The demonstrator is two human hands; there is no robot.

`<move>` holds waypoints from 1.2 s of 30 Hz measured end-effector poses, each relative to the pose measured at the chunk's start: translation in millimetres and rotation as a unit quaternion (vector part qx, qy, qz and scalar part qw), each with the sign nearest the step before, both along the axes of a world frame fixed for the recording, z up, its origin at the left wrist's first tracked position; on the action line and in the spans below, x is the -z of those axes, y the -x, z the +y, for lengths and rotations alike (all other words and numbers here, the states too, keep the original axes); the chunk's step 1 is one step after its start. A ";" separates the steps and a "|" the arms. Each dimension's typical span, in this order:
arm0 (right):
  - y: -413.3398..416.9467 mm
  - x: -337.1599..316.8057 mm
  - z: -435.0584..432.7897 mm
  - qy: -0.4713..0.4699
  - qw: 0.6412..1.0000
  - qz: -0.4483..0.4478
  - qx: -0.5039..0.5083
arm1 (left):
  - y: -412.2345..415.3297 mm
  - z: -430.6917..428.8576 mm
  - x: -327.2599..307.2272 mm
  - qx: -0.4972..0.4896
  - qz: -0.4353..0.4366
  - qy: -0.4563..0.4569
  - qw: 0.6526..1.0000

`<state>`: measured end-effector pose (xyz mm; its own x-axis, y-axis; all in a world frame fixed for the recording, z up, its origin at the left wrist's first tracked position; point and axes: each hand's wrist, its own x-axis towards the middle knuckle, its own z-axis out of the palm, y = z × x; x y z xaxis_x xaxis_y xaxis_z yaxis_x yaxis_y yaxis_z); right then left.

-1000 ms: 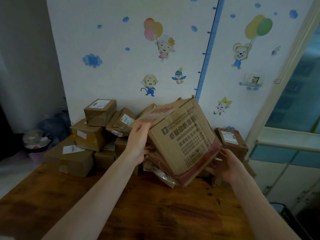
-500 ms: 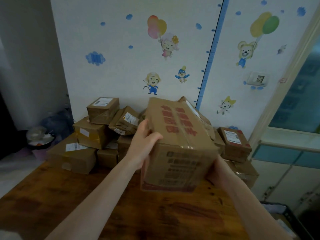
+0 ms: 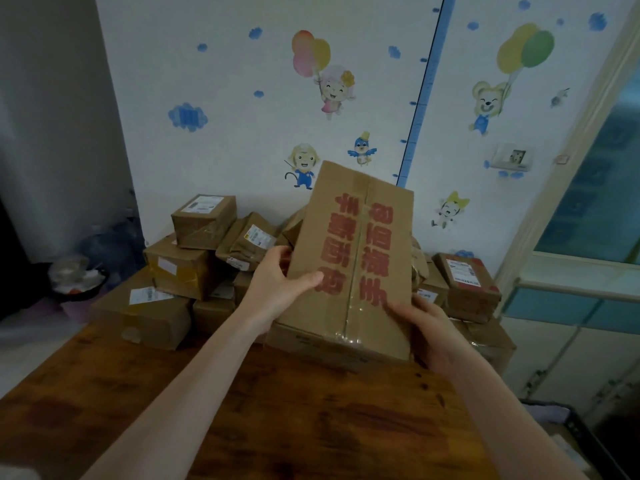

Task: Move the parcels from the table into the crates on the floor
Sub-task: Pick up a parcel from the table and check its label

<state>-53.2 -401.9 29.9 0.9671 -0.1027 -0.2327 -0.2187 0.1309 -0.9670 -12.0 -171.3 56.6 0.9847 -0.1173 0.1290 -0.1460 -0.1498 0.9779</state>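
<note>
I hold a large cardboard box [image 3: 353, 258] with red characters and a taped seam above the wooden table [image 3: 277, 420], its top face turned toward me. My left hand [image 3: 277, 289] grips its left side, thumb across the top face. My right hand [image 3: 433, 334] grips the lower right corner. Behind the box lies a pile of brown parcels [image 3: 194, 265] against the wall, several with white labels. A dark crate [image 3: 585, 441] shows at the lower right on the floor, mostly cut off.
A red-taped parcel [image 3: 467, 282] sits at the pile's right end near the table edge. A dark bin with rubbish [image 3: 72, 282] stands on the floor at the left. White cabinets and a window frame [image 3: 571, 289] lie to the right.
The big box has been lifted off the pile and tipped so its top face points at me. Both hands shifted their grip and drew it closer.
</note>
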 end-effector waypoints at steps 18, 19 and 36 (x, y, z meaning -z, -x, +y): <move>-0.7 -3.8 15.6 0.096 0.990 -0.099 0.029 | -2.8 -2.4 18.3 -0.001 -0.017 -0.035 0.999; -1.9 -3.2 16.4 0.082 0.991 -0.097 0.037 | -4.2 -3.2 18.8 0.005 -0.012 -0.037 0.999; -1.6 -17.9 12.4 0.113 0.977 -0.166 0.071 | -4.3 -22.3 12.4 -0.010 -0.079 -0.010 0.997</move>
